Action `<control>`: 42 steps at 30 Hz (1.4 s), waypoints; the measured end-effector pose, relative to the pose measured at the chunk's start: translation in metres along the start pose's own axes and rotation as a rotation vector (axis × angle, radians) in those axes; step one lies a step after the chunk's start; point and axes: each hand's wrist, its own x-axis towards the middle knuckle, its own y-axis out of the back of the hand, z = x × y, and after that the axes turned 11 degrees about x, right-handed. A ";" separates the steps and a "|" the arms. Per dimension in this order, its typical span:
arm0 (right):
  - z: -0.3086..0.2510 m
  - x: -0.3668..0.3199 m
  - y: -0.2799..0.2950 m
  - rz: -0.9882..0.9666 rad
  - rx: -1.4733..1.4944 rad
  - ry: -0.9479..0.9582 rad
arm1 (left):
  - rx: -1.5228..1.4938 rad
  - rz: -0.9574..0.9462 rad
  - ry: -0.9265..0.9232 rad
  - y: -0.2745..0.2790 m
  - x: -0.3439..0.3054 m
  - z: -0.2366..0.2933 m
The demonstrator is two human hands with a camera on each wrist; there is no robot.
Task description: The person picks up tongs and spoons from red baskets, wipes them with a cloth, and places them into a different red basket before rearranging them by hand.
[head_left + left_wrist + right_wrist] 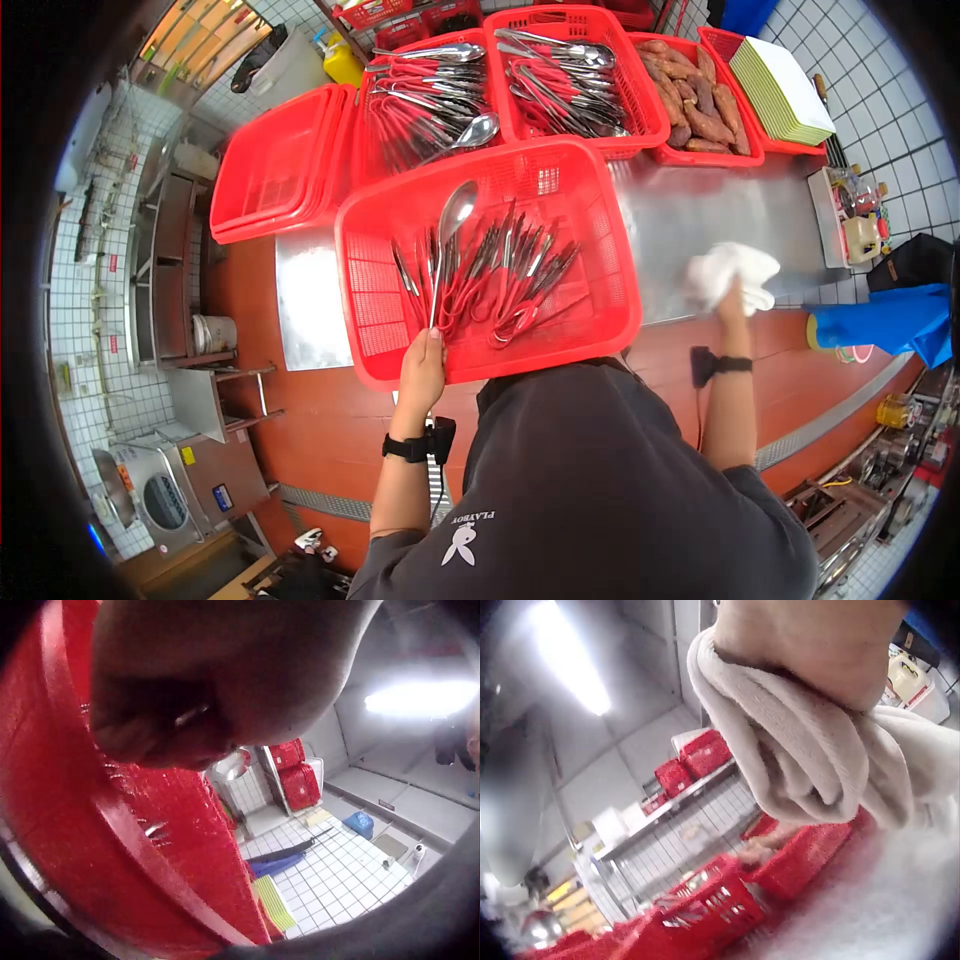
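Note:
A large red basket [590, 330] holds several red-handled metal tongs [500, 270] in the head view. My left hand [423, 372], at its near edge, grips the long handle of a metal spoon [458, 208] whose bowl points away from me over the tongs. In the left wrist view the left hand [210, 682] is curled above the red basket wall [150, 862]. To the right, my right hand [733, 300] holds a bunched white cloth [735, 272] over the metal table [690, 215]. The right wrist view shows the cloth [795, 750] bunched under the right hand [817, 645].
Behind stand two red baskets of tongs and spoons [430, 95], a basket of brownish sweet-potato-like food [700, 105] and a green-and-white stack [785, 90]. Empty red trays [275, 160] are stacked at the left. A white bin with bottles [850, 220] stands at the table's right end.

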 end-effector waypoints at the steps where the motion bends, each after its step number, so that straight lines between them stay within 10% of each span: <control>1: -0.070 -0.022 -0.022 -0.138 -0.144 -0.175 | 0.017 -0.001 -0.005 0.001 0.003 0.000; 5: -0.240 -0.060 -0.049 -0.328 -0.448 -0.451 | 0.130 0.035 0.008 -0.003 0.012 -0.007; 12: -0.226 -0.057 -0.042 -0.385 -0.355 -0.423 | 0.586 0.196 -0.107 -0.011 0.012 0.000; 30: -0.225 -0.061 -0.041 -0.337 -0.296 -0.406 | 0.444 0.119 -0.174 -0.025 0.035 0.005; 35: -0.227 -0.056 -0.040 -0.373 -0.319 -0.425 | 0.784 0.463 -0.212 -0.008 0.007 0.004; 42: -0.241 -0.052 -0.036 -0.422 -0.295 -0.459 | 0.691 0.398 -0.206 -0.004 0.011 -0.015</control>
